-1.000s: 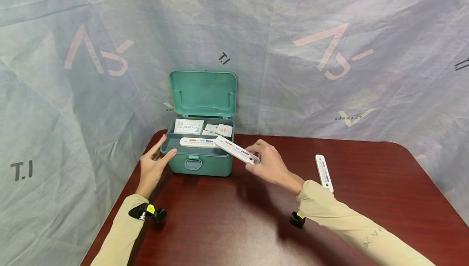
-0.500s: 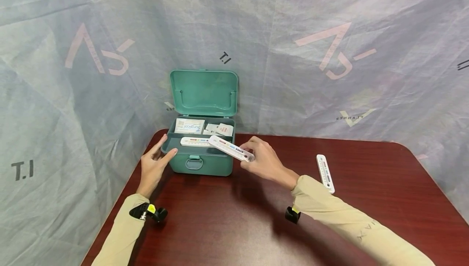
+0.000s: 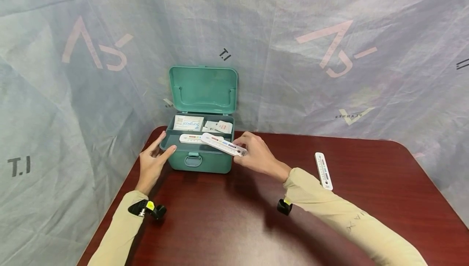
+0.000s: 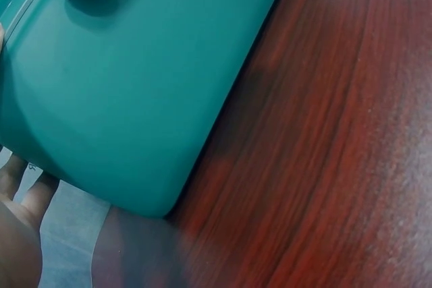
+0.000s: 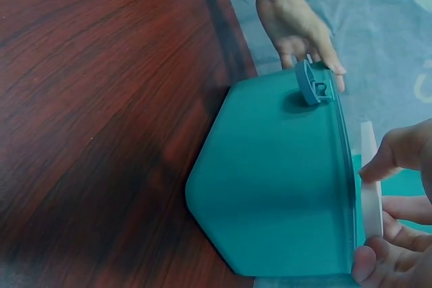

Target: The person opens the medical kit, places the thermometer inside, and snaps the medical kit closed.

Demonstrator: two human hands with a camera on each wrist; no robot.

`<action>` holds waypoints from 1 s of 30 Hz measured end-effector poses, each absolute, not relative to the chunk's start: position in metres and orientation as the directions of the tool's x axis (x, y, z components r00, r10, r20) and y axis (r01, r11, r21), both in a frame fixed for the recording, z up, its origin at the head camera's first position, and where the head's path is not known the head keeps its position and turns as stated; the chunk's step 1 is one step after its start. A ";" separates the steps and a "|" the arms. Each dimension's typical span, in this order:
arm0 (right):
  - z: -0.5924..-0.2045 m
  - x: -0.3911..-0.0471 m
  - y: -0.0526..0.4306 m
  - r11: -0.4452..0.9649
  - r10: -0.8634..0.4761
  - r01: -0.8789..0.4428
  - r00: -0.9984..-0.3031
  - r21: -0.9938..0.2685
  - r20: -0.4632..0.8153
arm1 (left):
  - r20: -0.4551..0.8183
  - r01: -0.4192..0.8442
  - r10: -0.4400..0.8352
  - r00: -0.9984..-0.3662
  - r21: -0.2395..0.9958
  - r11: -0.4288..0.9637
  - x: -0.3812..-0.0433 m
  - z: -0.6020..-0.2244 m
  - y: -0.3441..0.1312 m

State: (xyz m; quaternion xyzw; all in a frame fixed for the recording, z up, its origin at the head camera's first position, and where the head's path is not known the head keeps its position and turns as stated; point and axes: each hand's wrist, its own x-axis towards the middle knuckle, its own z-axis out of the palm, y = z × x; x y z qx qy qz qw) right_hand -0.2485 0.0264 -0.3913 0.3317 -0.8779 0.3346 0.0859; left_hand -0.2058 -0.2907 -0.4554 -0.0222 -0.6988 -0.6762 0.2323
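Note:
The teal first-aid box (image 3: pixel 199 162) stands on the table with its lid raised. At its front left corner, my left hand (image 3: pixel 151 164) rests with spread, fairly straight fingers along the side and the thumb over the front rim. A white thermometer (image 3: pixel 221 144) with coloured marks is pinched at its right end by my right hand (image 3: pixel 256 152), slanting over the box's front compartment. Another white thermometer (image 3: pixel 189 138) lies in that compartment, its right end hidden behind the held one. In the right wrist view, the held thermometer (image 5: pixel 371 207) shows edge-on beside the box rim.
A further white thermometer (image 3: pixel 324 171) lies on the dark red table (image 3: pixel 373 188) at the right. The box's back compartments hold a Surgical packet (image 3: pixel 188 123) and several small white packets (image 3: pixel 219 126). A grey cloth (image 3: pixel 271 54) hangs behind the table.
My right hand has carried the thermometer leftward, farther over the box's front compartment. The left hand stays at the box corner. The whole view has shifted slightly.

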 end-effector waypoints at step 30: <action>-0.382 -0.274 -0.007 0.505 -0.680 -0.717 -0.673 -0.480 0.290 | 0.348 0.321 -0.274 -0.897 0.937 0.140 -0.205 -0.454 -0.291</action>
